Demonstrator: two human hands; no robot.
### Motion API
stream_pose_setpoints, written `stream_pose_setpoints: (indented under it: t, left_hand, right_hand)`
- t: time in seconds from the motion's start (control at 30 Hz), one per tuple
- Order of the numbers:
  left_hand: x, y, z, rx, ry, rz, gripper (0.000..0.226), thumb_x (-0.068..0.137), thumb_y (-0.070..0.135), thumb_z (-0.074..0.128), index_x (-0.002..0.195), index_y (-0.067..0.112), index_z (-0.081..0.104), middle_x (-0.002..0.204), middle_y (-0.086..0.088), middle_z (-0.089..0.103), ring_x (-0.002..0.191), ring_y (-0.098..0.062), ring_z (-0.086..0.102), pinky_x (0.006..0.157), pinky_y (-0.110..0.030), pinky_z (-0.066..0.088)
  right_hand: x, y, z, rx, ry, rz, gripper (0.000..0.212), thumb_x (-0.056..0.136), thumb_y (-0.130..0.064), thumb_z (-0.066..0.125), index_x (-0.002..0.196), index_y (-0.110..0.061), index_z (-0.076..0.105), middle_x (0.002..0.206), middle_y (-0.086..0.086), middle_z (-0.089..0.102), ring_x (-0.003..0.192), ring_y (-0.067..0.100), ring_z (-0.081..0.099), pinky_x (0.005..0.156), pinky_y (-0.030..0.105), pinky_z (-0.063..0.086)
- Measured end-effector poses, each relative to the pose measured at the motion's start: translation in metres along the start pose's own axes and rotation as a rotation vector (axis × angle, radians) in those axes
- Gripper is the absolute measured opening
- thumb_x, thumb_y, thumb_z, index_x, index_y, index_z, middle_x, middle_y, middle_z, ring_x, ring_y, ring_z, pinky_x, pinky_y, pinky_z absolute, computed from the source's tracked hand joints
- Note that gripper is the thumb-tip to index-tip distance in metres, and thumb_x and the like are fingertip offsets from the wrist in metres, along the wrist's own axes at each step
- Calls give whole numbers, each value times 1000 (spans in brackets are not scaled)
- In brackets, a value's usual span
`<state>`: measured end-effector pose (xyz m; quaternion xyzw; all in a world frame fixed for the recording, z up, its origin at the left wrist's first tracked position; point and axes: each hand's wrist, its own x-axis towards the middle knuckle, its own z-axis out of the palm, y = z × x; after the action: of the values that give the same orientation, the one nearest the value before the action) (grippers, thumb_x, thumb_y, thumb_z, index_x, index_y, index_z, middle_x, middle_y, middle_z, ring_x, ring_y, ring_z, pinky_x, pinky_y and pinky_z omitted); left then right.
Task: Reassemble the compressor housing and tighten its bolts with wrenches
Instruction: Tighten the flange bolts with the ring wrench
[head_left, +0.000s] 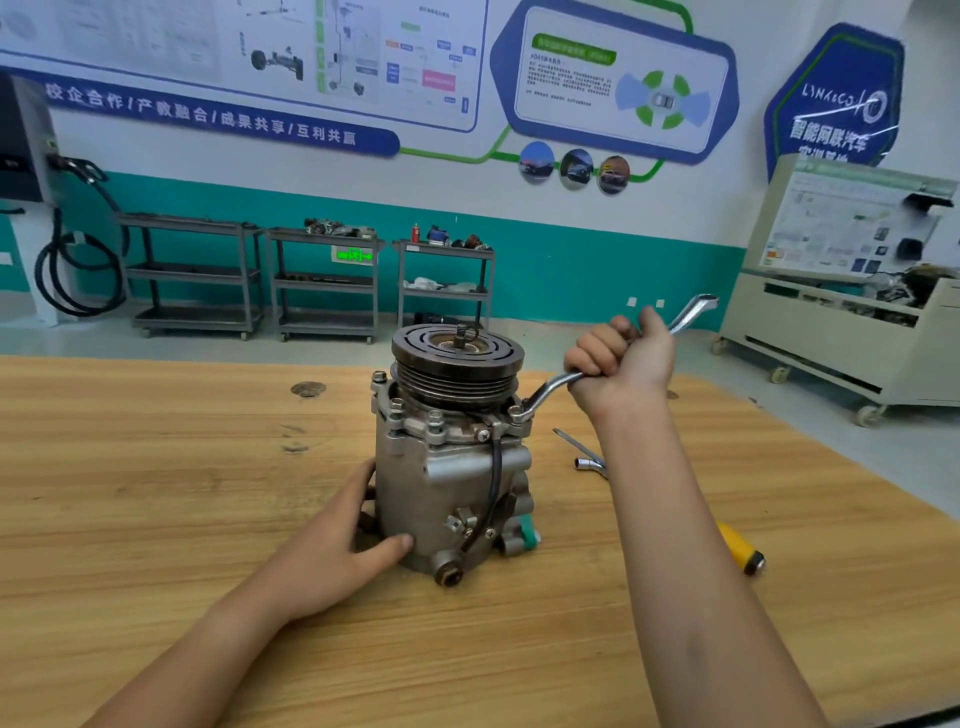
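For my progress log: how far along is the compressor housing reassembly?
Done: the compressor stands assembled, bolts seated around its flange. In hand: the right hand grips the wrench, ring end on the right-side bolt, while the left hand steadies the body. Left: probably tightening the other bolts; their tightness can't be seen.

Gripping wrench (550, 388) in right hand (621, 364), holding its ring end on a bolt (516, 413); pressing left hand (332, 545) against compressor (441, 483) on table (156, 467).

Pulley (457, 364) hems the wrench (550, 389) (yellow tool (740, 551) lies rightward).
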<state>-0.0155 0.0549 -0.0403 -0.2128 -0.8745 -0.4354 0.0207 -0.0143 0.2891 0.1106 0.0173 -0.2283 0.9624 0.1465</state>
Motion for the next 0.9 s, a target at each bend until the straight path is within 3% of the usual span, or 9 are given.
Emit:
stream_pose_setpoints:
  t: [0.13,0.3,0.57,0.73,0.9]
  left_hand:
    - [0,-2,0,-14,-7,-1,84,82,38,66,139,44,4,120,24,36,99,17,44,74,3,34]
    - [1,-4,1,-24,1,4,80,82,37,66,130,51,3,117,29,36,98,17,46,73,2,35]
    - [2,-8,3,-45,-1,6,80,81,38,66,130,53,5,120,23,40,102,7,53,79,-8,40]
    - [1,-7,3,-54,3,20,77,81,39,66,122,60,6,114,37,35,98,10,54,75,-4,39]
    - [1,-6,3,-57,10,32,76,81,38,67,121,61,7,113,37,35,99,7,55,76,-7,41]
  right_hand:
    - [16,3,-7,7,10,135,56,101,-32,32,47,-16,36,33,-7,20,23,8,17,27,13,15]
    - [25,11,-27,117,-12,285,67,100,-22,31,34,-12,35,31,-5,21,21,9,20,27,13,18]
    - [-13,23,-65,457,203,34,42,98,-19,29,56,-19,28,37,-5,21,27,11,22,35,10,29]
    - [-14,9,-35,164,145,-123,41,99,-22,29,59,-19,29,37,-7,20,28,9,19,34,12,22]
    - [9,5,-14,-64,135,40,41,100,-23,31,59,-18,31,35,-8,20,25,8,18,32,12,19]
